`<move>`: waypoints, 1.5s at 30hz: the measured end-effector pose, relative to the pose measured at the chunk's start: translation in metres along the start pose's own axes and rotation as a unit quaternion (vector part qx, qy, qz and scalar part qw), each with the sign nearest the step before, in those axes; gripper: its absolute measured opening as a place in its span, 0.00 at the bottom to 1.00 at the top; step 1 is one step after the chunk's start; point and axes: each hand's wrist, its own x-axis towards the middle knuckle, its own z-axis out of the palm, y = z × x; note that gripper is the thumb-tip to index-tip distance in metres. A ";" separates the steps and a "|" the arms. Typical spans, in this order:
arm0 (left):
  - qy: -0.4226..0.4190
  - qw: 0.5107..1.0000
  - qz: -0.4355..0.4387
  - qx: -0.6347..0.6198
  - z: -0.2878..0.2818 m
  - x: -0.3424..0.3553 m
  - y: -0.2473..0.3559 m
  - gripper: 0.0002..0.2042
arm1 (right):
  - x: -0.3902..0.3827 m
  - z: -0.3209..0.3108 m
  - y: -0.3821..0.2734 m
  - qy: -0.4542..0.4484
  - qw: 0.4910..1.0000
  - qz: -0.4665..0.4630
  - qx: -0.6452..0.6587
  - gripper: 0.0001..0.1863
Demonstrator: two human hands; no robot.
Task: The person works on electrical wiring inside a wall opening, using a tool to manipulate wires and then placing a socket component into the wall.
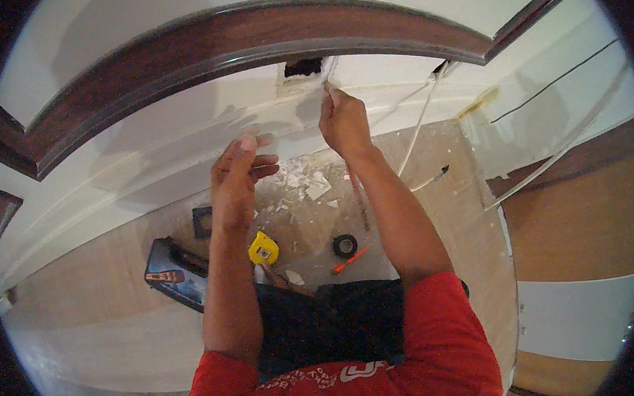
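My left hand (239, 179) is raised in front of the white lower wall (176, 140), fingers apart and empty. My right hand (344, 124) is closed at the lower right edge of the square, dark hole (302, 67), its fingertips pinched on something thin that I cannot make out. White cables (428, 103) run down to the right of that hand from another, small opening under the dark wooden trim (261, 30). Below my hands, white chips (317, 187) litter the floor, with a yellow tape measure (266, 244), a black tape roll (337, 244) and an orange screwdriver (340, 267).
A printed tool case (162, 261) lies left of my left forearm, near a dark flat piece (202, 222). At the right are a wooden panel (573, 233) with a white board (576, 315), and a pale cable and thin black cable (545, 84) against the wall.
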 end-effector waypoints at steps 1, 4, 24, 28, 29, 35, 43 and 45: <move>-0.001 1.000 0.001 -0.002 0.001 0.000 0.001 0.22 | 0.001 -0.005 0.001 -0.041 0.999 -0.012 -0.023 0.09; -0.012 1.000 0.002 0.005 0.003 -0.002 0.003 0.23 | 0.006 -0.017 0.006 -0.115 0.988 -0.056 -0.086 0.10; -0.003 0.999 0.001 0.038 0.008 0.000 -0.003 0.21 | -0.002 -0.006 -0.005 -0.068 0.994 0.030 -0.083 0.06; -0.004 0.999 -0.001 0.041 0.010 -0.003 -0.001 0.21 | -0.001 -0.005 0.002 -0.072 0.994 0.018 -0.085 0.06; -0.001 0.999 -0.003 0.042 0.010 -0.004 -0.002 0.21 | -0.001 -0.003 0.001 -0.068 0.994 0.024 -0.087 0.07; 0.003 1.000 0.001 0.007 0.010 -0.005 -0.003 0.22 | -0.005 0.003 -0.004 -0.052 0.993 0.040 -0.096 0.07; -0.007 0.999 -0.002 0.051 0.019 -0.011 0.000 0.22 | -0.007 0.005 -0.002 -0.038 0.997 0.024 -0.060 0.07; -0.014 0.998 -0.016 0.059 0.017 -0.010 -0.006 0.22 | -0.011 0.008 -0.001 -0.068 0.991 0.020 -0.117 0.08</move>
